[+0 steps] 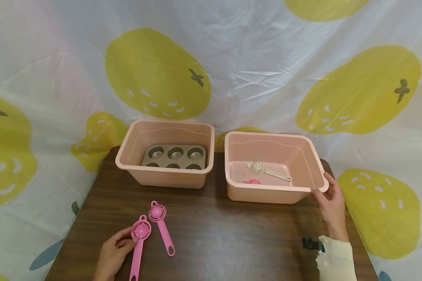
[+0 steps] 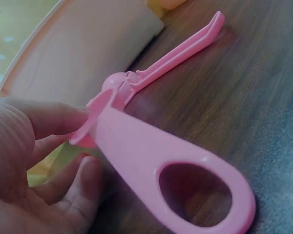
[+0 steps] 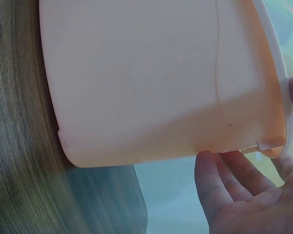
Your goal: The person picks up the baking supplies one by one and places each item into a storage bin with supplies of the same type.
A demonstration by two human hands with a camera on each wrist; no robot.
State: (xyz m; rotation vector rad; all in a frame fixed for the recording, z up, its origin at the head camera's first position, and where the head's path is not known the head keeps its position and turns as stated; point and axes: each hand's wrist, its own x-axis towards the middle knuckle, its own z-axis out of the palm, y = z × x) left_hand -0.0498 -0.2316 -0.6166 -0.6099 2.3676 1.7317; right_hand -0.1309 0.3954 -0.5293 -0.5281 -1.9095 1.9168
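Observation:
At the table's front left, my left hand (image 1: 113,253) pinches a pink egg separator (image 1: 136,255) by its round cup. In the left wrist view its slotted handle (image 2: 136,146) points toward the camera. A second pink egg separator (image 1: 165,237) lies on the table just to the right. My right hand (image 1: 332,208) grips the front right corner of a pink plastic bin (image 1: 263,196), thumb and fingers at the rim. The right wrist view shows fingers (image 3: 212,183) against the bin's outer wall. Inside lie a cream egg separator (image 1: 276,174) and a pink piece (image 1: 254,182), mostly hidden by the front wall.
Another pink bin (image 1: 168,178) stands at the back left, holding a muffin tin (image 1: 176,151) whose front row is partly hidden. Both bins are on a dark wooden table (image 1: 228,242). A lemon-print cloth (image 1: 253,78) hangs behind. A black strap piece (image 1: 310,244) juts from the right sleeve.

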